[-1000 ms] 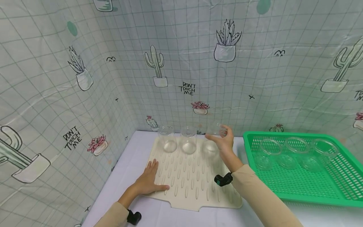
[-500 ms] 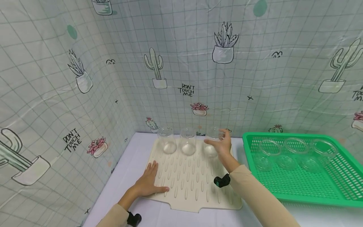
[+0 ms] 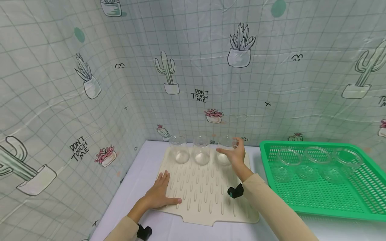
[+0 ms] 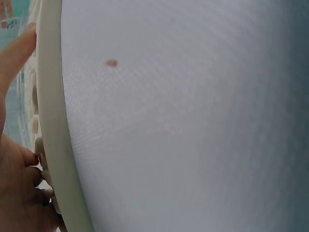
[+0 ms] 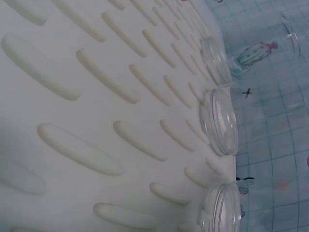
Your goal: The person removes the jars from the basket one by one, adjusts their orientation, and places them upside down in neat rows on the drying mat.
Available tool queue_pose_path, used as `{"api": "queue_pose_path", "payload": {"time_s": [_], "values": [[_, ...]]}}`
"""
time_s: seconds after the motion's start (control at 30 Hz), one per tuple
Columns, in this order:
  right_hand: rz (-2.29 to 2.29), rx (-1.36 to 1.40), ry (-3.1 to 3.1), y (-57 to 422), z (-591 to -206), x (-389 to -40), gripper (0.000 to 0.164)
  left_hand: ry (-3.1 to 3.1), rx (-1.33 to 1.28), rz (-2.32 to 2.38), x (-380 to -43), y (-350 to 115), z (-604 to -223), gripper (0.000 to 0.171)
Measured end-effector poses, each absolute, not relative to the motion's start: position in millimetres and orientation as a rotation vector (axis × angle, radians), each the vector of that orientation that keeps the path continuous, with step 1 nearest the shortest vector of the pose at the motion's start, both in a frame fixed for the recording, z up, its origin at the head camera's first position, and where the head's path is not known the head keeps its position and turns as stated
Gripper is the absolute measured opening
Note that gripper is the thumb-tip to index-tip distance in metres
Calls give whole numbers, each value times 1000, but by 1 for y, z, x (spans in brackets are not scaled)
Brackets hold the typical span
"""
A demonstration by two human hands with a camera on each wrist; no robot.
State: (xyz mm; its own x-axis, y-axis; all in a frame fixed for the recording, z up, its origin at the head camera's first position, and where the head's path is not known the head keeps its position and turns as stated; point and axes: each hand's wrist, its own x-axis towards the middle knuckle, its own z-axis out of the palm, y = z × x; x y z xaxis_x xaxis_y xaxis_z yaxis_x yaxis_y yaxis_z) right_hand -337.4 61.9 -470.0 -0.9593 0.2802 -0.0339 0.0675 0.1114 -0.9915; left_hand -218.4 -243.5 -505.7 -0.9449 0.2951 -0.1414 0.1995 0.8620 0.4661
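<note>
A person in tan sleeves (image 3: 272,207) works w/ both hands at a table (image 3: 169,229) covered in white cloth. The R hand (image 3: 236,156) reaches to the back of a cream mat (image 3: 196,187) and holds the rt. clear cup (image 3: 223,157) nr. its top, thumb on one side, fingers curved at the other; the grip is about as wide as the cup. That cup is at the mat's back rt.; which way up, can't tell. The mid. clear cup (image 3: 201,155) and the L clear cup (image 3: 181,155) stand in line w/ it along the back, each apart from the next, as the rt. wrist view also shows.

The L hand (image 3: 158,194) rests at the mat's front L edge, fingers spread, thumb stretched wide over the oval bumps. A small reddish spot (image 4: 112,63) shows on the cloth in the L wrist view.

Just rt. of the mat, apart from it, sits a green basket (image 3: 310,201) w/ 3 more clear cups (image 3: 316,162) side by side toward its back. Black wrist cams (image 3: 236,191) are worn on both arms. Behind: a hanging curtain (image 3: 193,40), grid-patterned w/ potted cacti, etc., some lettered "Don't touch me."
</note>
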Motion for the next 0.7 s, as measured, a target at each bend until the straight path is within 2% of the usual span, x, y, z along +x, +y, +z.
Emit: {"api": "queue_pose_path", "payload": {"time_s": [0.27,0.7], "values": [[1926,-301,-2280,64,-470,-340,87,2838,418,699,-219,-243,-506,114],[1823,-237,-2518,69,-453,-343,103,2844,408,698,-218,-243,-505,115]]}}
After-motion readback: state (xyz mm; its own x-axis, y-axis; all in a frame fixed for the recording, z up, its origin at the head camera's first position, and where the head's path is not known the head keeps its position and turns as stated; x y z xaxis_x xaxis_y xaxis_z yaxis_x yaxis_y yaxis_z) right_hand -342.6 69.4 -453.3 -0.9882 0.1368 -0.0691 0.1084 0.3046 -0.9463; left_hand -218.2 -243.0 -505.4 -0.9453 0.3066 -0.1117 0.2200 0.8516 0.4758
